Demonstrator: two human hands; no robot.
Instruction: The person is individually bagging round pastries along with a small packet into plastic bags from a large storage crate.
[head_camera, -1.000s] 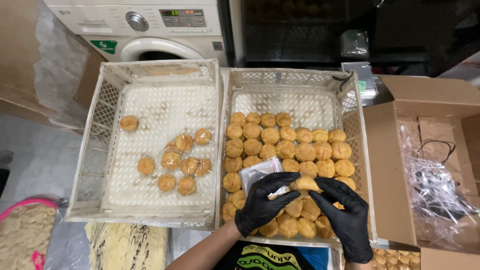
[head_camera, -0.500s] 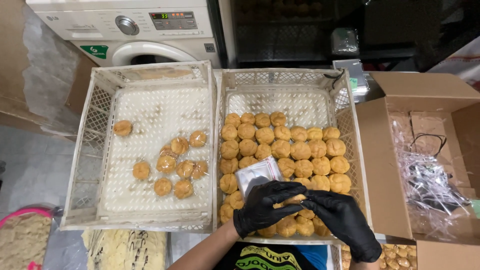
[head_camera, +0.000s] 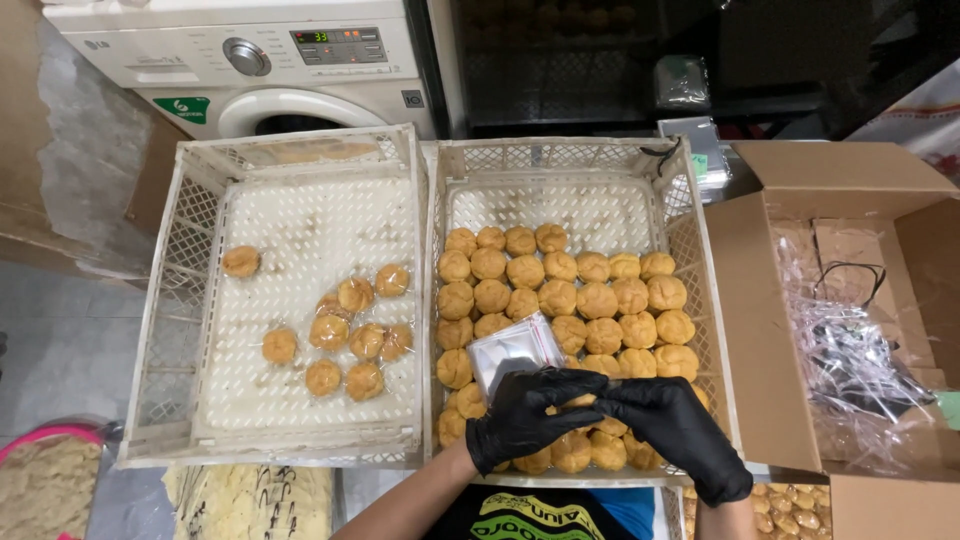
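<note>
Washing machine (head_camera: 250, 60) behind, white, door partly hidden by two pale lattice crates set side by side on the worktop. Left crate (head_camera: 300, 150) mostly bare: a loose scatter of wrapped buns (head_camera: 345, 335), glossy in clear film, one lying apart toward the left wall. Right crate (head_camera: 560, 155) packed with unwrapped buns in close rows, far strip bare. Clear bags (head_camera: 515, 350) stacked on top of the buns, near the crate's left side. Both hands in black gloves, low over the near end of the right crate. Since a second ago: hands drawn together, right hand (head_camera: 670, 430) moved in from the crate's near right corner to meet the left hand (head_camera: 520, 415). Both now narrow, fingertips closed on one bun (head_camera: 578, 402), just beside the bag stack and touching its near edge; cannot tell whether lifted clear of the rows or resting on them. Count in the left crate unchanged across the three pictures. Around: open cardboard box (head_camera: 760, 300) at right, flap leaning against the right crate, crumpled film (head_camera: 850, 360) inside. Pink-rimmed tray (head_camera: 40, 480) at lower left, only partly in view. Small buns (head_camera: 790, 505) at bottom right, partly cut off. Nothing between hands and either crate; bag stack the closest thing to the grip.
</note>
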